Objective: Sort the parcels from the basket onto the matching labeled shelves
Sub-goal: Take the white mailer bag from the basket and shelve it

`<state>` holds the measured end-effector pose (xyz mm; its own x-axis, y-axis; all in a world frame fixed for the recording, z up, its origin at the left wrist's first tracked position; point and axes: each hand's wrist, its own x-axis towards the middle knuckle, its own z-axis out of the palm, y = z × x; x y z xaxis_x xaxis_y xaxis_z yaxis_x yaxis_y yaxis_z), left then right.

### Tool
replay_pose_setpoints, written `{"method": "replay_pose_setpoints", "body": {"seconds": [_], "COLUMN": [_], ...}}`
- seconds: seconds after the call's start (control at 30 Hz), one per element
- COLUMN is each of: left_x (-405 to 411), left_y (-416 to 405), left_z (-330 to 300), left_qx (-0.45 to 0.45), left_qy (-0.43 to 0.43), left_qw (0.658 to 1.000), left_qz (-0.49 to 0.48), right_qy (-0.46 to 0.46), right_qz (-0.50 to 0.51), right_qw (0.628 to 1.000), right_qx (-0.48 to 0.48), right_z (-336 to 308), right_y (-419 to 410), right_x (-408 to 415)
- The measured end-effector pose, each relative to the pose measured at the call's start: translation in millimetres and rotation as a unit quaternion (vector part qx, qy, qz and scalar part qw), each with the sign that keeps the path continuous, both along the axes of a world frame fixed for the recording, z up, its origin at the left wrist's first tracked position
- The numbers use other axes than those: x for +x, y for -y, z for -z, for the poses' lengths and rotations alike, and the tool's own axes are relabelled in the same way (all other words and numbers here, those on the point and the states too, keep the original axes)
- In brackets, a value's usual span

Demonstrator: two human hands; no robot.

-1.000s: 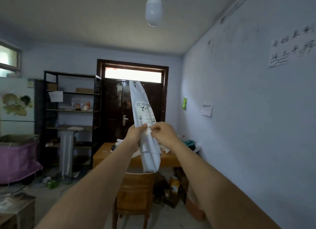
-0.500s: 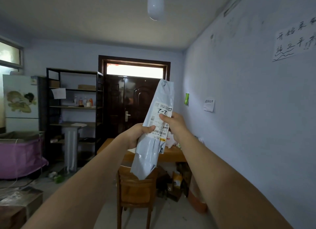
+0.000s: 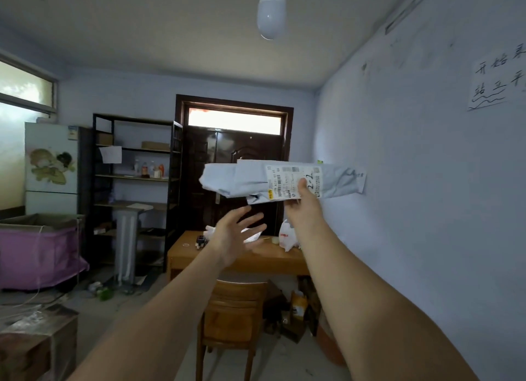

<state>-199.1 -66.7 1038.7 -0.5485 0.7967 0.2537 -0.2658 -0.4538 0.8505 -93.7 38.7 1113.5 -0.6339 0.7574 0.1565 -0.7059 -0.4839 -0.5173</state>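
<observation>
Pinched at its label by my right hand (image 3: 302, 207), the grey parcel (image 3: 250, 180) lies level in the air. Below it my left hand (image 3: 236, 235) is spread, holding nothing. Beneath stand a wooden chair (image 3: 232, 309) and desk (image 3: 227, 256). Beyond, black shelves (image 3: 136, 178) flank a dark door (image 3: 236, 150).

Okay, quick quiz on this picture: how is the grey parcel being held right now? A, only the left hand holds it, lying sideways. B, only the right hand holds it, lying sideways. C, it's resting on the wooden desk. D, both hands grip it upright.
B: the right hand alone pinches the parcel at its label, the bag lying roughly level, while the left hand hangs below it with fingers spread, holding nothing.
</observation>
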Motion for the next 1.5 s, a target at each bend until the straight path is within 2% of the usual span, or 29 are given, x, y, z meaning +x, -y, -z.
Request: {"method": "replay_pose_setpoints", "body": {"seconds": [0.07, 0.1, 0.2, 0.23, 0.3, 0.4, 0.5, 0.57, 0.6, 0.67, 0.73, 0.8, 1.0, 1.2, 1.3, 1.5], "left_x": [21, 30, 47, 47, 47, 49, 51, 52, 55, 67, 79, 91, 100, 99, 96, 102], "left_y": [-13, -18, -29, -33, -36, -35, -34, -35, -36, -38, -45, -51, -62, -67, -67, -62], "left_z": [-21, -31, -57, -63, -75, -91, -102, -106, -107, -105, -101, -95, -70, -55, -51, -26], "left_qx": [0.012, 0.030, 0.062, 0.068, 0.072, 0.037, 0.029, 0.022, 0.012, -0.012, -0.032, -0.048, -0.060, -0.072, -0.080, -0.050], "left_qy": [-0.097, -0.116, -0.049, -0.026, -0.044, -0.109, -0.158, -0.197, -0.209, -0.227, -0.241, -0.254, -0.263, -0.278, -0.286, -0.214], "left_qw": [0.995, 0.993, 0.994, 0.992, 0.983, 0.967, 0.955, 0.953, 0.956, 0.963, 0.965, 0.963, 0.959, 0.951, 0.945, 0.966], "left_qz": [-0.019, -0.019, -0.071, -0.105, -0.163, -0.226, -0.248, -0.229, -0.204, -0.145, -0.097, -0.072, -0.088, -0.112, -0.137, -0.136], "right_qy": [0.000, 0.002, 0.029, 0.074, 0.191, 0.324, 0.418, 0.435, 0.421, 0.382, 0.360, 0.341, 0.322, 0.288, 0.290, 0.302], "right_qz": [-0.041, -0.056, -0.071, -0.071, -0.073, -0.013, 0.163, 0.282, 0.305, 0.244, 0.120, 0.062, 0.077, 0.066, 0.069, 0.092], "right_qw": [0.999, 0.998, 0.997, 0.995, 0.977, 0.932, 0.851, 0.790, 0.774, 0.797, 0.828, 0.840, 0.857, 0.896, 0.901, 0.901], "right_qx": [-0.007, -0.014, -0.017, 0.004, 0.059, 0.164, 0.272, 0.328, 0.361, 0.399, 0.413, 0.419, 0.396, 0.332, 0.315, 0.297], "right_z": [7, 10, 16, 18, 23, 25, 16, 10, 7, 3, 2, 9, 44, 67, 72, 77], "right_y": [12, 18, 21, 19, 13, -7, -27, -40, -44, -43, -37, -33, -41, -36, -35, -38], "right_x": [-4, -4, 0, 5, 19, 48, 79, 98, 105, 113, 114, 111, 103, 100, 95, 87]}}
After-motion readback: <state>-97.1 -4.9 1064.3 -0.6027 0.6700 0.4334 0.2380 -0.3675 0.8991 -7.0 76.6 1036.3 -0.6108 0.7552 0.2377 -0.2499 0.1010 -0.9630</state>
